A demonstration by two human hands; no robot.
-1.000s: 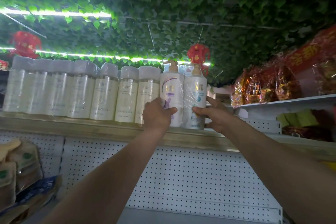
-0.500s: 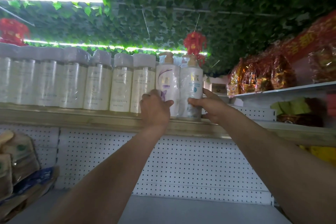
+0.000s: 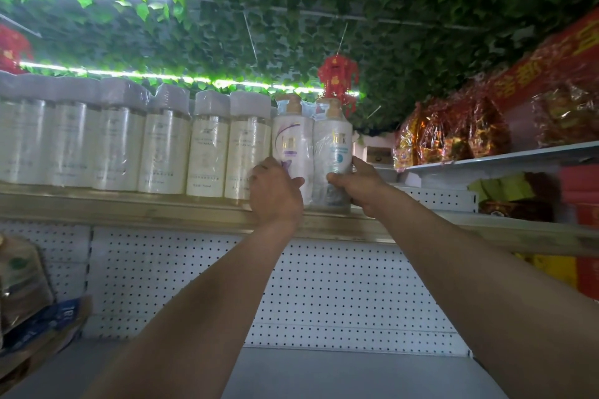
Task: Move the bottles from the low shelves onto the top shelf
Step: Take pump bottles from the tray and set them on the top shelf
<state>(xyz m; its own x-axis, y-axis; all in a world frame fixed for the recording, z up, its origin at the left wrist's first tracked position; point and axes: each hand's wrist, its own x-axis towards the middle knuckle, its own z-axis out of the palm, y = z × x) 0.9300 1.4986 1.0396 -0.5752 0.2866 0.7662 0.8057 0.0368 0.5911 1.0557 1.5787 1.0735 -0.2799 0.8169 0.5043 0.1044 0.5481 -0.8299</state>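
Note:
Two white pump bottles wrapped together in clear film (image 3: 311,146) stand upright on the top shelf (image 3: 162,209), at the right end of a row of cream bottles (image 3: 165,146). The left one carries a purple label, the right one a blue label. My left hand (image 3: 275,191) grips the lower left side of the wrapped pair, thumb across the front. My right hand (image 3: 358,185) holds the lower right side, thumb on the front and fingers behind. Both arms reach up from below.
Red and gold wrapped goods (image 3: 453,133) fill a higher shelf at right. A white pegboard panel (image 3: 324,295) backs the grey lower shelf (image 3: 324,372). Bagged goods (image 3: 22,282) sit at lower left. Leafy vines and a red lantern (image 3: 338,78) hang overhead.
The wrapped pair has been pushed a little further back onto the shelf, against the cream bottles. Both hands stay on it. The camera view has tilted slightly.

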